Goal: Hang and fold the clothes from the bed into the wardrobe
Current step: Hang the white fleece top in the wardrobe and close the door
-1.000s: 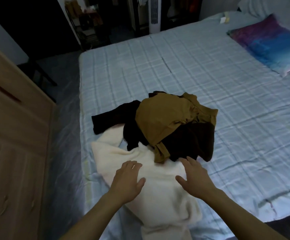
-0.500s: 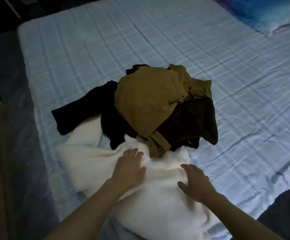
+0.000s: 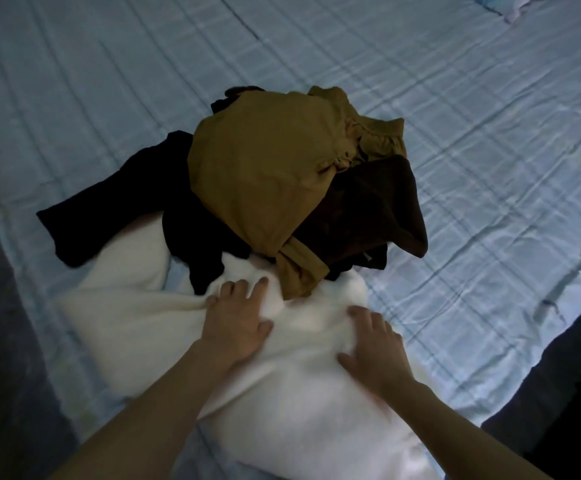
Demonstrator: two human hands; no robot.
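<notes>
While both hands lie on the cream garment (image 3: 126, 323), here's the picture: the left hand (image 3: 238, 320) is planted palm-down with its fingers (image 3: 230, 289) fanned wide and the tips sinking into the soft cloth, nothing pinched that I can make out. The right hand (image 3: 375, 344) sits just beside it at 3 o'clock, likewise flat, spread and holding nothing. The cream piece is the bottom layer on the bed (image 3: 489, 133), its long axis running from about 11 o'clock, where it vanishes under the heap, down to 5 o'clock at the near edge of the mattress, with a second lobe spilling out to 9 o'clock. And that heap is the whole story: dead ahead at 12 o'clock from the fingertips, the mustard garment (image 3: 257, 174) rides on top, its loose tail hanging down onto the cream cloth between the two hands, closer to the left. The dark brown garment (image 3: 368, 209) slumps at 1 o'clock, and the black garment (image 3: 109, 202) trails off to 10 o'clock. So I'd judge the cream one is pinned at its far end, and pulling it toward 6 o'clock would likely drag the pile along; the left hand is the nearer one to lift that mustard tail clear first
</notes>
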